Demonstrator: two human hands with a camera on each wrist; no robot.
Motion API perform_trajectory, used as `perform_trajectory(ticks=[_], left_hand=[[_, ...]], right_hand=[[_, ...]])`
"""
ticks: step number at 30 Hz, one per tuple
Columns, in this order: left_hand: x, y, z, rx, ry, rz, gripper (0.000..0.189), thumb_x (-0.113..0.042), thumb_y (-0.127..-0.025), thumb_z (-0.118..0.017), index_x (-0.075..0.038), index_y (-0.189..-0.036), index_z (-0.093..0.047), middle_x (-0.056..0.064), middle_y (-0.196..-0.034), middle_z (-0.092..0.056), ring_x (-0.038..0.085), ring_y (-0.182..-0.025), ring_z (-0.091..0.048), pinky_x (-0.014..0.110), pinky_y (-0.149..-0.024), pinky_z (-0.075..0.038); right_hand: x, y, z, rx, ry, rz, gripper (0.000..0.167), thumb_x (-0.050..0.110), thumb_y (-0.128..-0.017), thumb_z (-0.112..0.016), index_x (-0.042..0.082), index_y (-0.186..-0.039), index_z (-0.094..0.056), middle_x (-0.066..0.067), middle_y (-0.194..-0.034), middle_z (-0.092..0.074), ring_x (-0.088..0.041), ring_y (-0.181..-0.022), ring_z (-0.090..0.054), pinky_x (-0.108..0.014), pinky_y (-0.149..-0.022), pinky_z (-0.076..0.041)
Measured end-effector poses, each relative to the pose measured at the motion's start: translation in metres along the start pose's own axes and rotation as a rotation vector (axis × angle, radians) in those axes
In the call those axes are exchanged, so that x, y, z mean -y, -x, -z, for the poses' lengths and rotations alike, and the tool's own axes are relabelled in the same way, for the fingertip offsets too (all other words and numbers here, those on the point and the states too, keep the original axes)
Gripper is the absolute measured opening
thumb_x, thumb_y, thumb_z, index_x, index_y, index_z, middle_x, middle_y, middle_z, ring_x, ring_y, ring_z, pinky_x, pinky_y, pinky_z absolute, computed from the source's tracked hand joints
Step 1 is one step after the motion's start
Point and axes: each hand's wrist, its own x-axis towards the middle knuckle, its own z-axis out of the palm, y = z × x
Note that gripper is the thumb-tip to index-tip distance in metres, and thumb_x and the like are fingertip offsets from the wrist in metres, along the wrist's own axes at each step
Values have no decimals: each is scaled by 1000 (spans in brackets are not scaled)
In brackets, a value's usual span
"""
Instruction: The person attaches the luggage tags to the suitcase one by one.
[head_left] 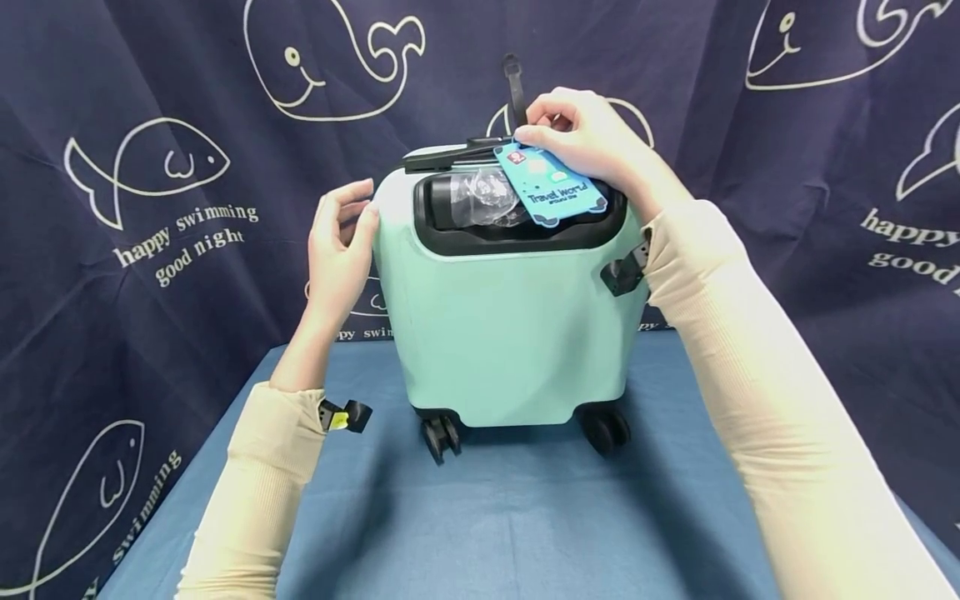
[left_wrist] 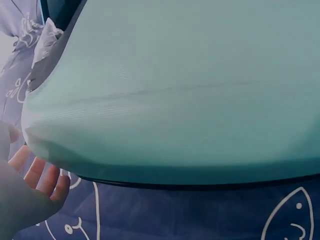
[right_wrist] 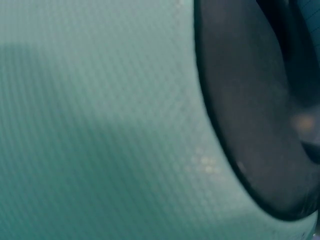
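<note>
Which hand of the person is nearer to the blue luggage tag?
The right hand. It is at the upper end of the luggage tag, whereas the left hand is farther away, beside the upper left edge of the suitcase.

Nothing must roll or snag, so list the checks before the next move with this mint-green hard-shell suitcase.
Mint-green hard-shell suitcase upright on blue cloth: ok.
Left hand at its upper corner: ok.
Narrow black strap in right hand's grasp: ok.
Printed blue rectangular tag clear of black recess: not ok, overlaps it.
Crinkled clear plastic removed: not ok.
Black twin wheels locked: cannot tell.
</note>
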Motion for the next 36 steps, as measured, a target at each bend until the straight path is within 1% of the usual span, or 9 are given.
perform_trajectory(ticks=[6, 13, 15, 17, 22, 27, 30, 33, 36], left_hand=[[-7, -18, -6, -7, -1, -44, 26, -8, -92, -57, 2, -115, -60, 12, -116, -60, 13, -101, -59, 26, -90, -47], [-16, -41, -14, 6, -62, 7, 24, -11, -92, -57, -2, -113, -63, 14, -108, -65, 9, -90, -61, 18, -81, -47], [-18, -46, -15, 17, -85, 10, 23, -13, -92, -57, -3, -112, -64, 13, -107, -66, 7, -88, -61, 17, -80, -46], [-21, -49, -17, 28, -106, 8, 23, -14, -92, -58, -3, -112, -64, 12, -106, -66, 10, -88, -62, 17, -80, -47], [-28, -59, -24, 70, -183, 0, 23, -18, -93, -57, -5, -111, -65, 9, -107, -67, 14, -93, -63, 18, -84, -47], [-35, -70, -33, 131, -276, -2, 24, -20, -94, -54, -7, -112, -65, 5, -109, -66, 9, -92, -60, 15, -85, -45], [-39, -77, -39, 154, -303, -12, 24, -20, -94, -53, -7, -111, -65, 5, -107, -66, 8, -91, -59, 15, -85, -44], [-43, -83, -46, 176, -336, -35, 23, -20, -95, -53, -7, -109, -65, 5, -105, -67, 8, -90, -59, 14, -84, -44], [-45, -87, -56, 221, -381, -73, 23, -19, -95, -52, -6, -106, -66, 6, -102, -67, 9, -89, -60, 14, -84, -44]], right_hand=[[-1, 0, -1, -15, -17, 19, 25, 30, -90, -61, 6, -96, -63, 8, -80, -48, -4, -73, -42, -18, -70, -29], [0, 1, 0, -28, -18, 25, 25, 29, -90, -61, 5, -95, -62, 8, -80, -47, -4, -73, -42, -17, -70, -29], [0, 1, -1, -23, -20, 23, 25, 29, -90, -61, 5, -95, -63, 8, -80, -47, -4, -73, -42, -18, -70, -29], [0, 1, -1, -17, -17, 23, 25, 29, -90, -60, 5, -96, -63, 8, -80, -47, -4, -74, -42, -18, -70, -29], [0, 1, -2, -9, -21, 11, 26, 30, -90, -59, 5, -96, -63, 7, -80, -47, -6, -75, -42, -18, -70, -28], [0, 2, -3, -2, -42, 4, 25, 29, -90, -60, 5, -96, -63, 6, -81, -48, -7, -76, -43, -19, -71, -29], [0, 3, -4, 0, -48, 13, 25, 29, -90, -60, 5, -95, -63, 6, -81, -48, -7, -76, -43, -19, -71, -29], [-1, 3, -5, -4, -46, 17, 25, 29, -90, -60, 4, -95, -62, 6, -81, -47, -7, -75, -43, -19, -71, -29], [-2, 5, -5, -11, -46, 14, 24, 28, -90, -61, 4, -93, -62, 6, -80, -47, -6, -75, -44, -19, -71, -30]])
